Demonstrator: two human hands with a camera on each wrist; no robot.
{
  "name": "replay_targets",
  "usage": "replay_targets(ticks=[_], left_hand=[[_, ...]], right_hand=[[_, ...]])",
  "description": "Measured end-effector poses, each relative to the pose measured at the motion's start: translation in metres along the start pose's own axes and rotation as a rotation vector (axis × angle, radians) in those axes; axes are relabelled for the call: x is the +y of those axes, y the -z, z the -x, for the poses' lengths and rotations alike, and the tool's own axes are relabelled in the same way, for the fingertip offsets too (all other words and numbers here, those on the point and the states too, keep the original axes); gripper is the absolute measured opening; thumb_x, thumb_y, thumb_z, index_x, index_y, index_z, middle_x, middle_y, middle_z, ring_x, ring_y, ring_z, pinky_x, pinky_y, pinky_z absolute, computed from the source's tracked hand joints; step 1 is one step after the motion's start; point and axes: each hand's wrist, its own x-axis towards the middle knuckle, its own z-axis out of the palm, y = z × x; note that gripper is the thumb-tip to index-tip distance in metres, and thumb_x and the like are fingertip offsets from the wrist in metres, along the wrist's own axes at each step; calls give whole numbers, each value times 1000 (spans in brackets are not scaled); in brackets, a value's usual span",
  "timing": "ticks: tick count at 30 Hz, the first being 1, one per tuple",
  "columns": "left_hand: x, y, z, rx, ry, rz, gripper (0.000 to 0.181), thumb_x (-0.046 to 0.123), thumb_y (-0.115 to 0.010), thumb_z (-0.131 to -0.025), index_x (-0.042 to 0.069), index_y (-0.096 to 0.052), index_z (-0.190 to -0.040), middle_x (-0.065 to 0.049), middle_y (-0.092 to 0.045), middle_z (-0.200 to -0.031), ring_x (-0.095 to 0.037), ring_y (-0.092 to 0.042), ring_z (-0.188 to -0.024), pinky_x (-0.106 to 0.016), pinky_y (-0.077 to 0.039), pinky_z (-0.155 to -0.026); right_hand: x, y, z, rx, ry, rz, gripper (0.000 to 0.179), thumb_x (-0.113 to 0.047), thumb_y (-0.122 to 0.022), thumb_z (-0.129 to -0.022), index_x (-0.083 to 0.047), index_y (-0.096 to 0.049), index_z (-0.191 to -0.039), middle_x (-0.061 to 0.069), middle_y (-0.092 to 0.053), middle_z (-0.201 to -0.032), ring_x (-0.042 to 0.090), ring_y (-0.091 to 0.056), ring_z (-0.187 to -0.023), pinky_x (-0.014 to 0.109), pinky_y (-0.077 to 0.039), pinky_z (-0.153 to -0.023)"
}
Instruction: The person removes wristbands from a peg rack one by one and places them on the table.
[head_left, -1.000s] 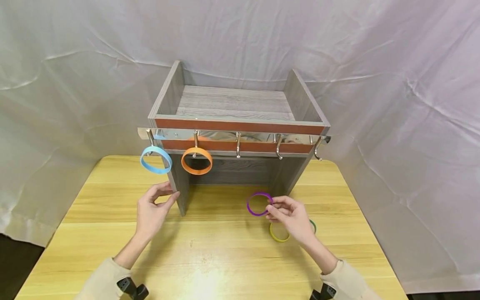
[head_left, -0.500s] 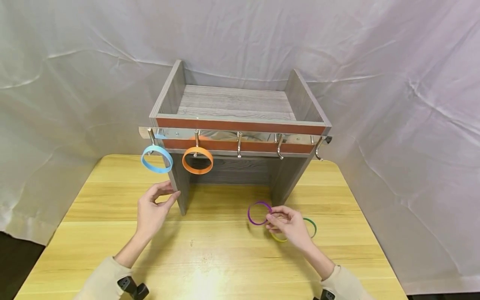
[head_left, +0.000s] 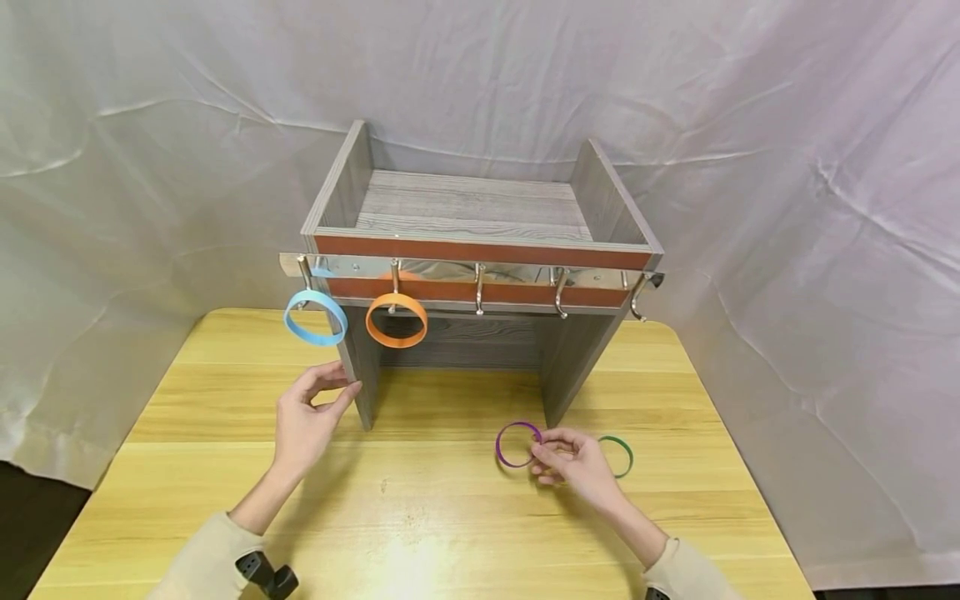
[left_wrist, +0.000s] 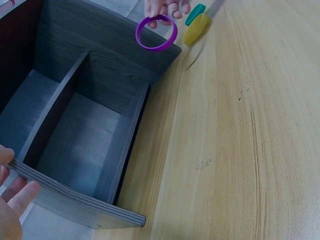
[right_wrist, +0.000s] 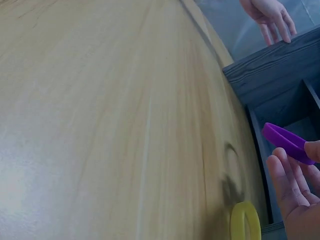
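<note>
My right hand [head_left: 581, 467] pinches a purple wristband [right_wrist: 287, 148] between thumb and fingers, holding it in front of the rack's right leg. My left hand [head_left: 303, 425] grips the front edge of the left side panel [head_left: 356, 379] of a grey wooden rack, thumb in front. A light blue wristband [head_left: 315, 340] hangs from the leftmost hook, and an orange one [head_left: 396, 342] from the hook beside it. On the table near my right hand are a green wristband [left_wrist: 195, 15] and a yellow wristband [left_wrist: 196, 30]; the right hand hides the yellow one in the head view.
The rack has an open top tray [head_left: 472, 200] and a metal rail with several hooks along its front. Three hooks to the right, including the middle hook [head_left: 479, 292], carry no band. A wooden table [head_left: 420, 517] lies below, with grey cloth [head_left: 480, 67] hanging behind.
My right hand has come down and toward me with the purple wristband, and now covers the yellow one in the head view. More of the green wristband shows. My left hand stays on the panel.
</note>
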Motion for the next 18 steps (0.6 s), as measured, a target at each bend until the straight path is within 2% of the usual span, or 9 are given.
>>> replay_targets(ticks=[9, 18], left_hand=[[-1, 0, 0, 0, 0, 5, 31, -9, -78, -89, -2, -74, -119, 27, -71, -98, 10, -70, -90, -10, -63, -72], [0, 0, 0, 2, 3, -6, 30, -9, -78, -89, -2, -73, -119, 28, -71, -98, 10, -70, -90, -9, -62, -72]], right_hand=[[1, -2, 2, -17, -55, 17, 46, -11, -71, -101, 21, -54, -131, 24, -77, -107, 15, -78, -84, 36, -70, -80], [6, -3, -1, -2, -106, 8, 44, -11, -71, -101, 17, -55, -131, 14, -79, -100, 16, -78, -81, 36, -70, -78]])
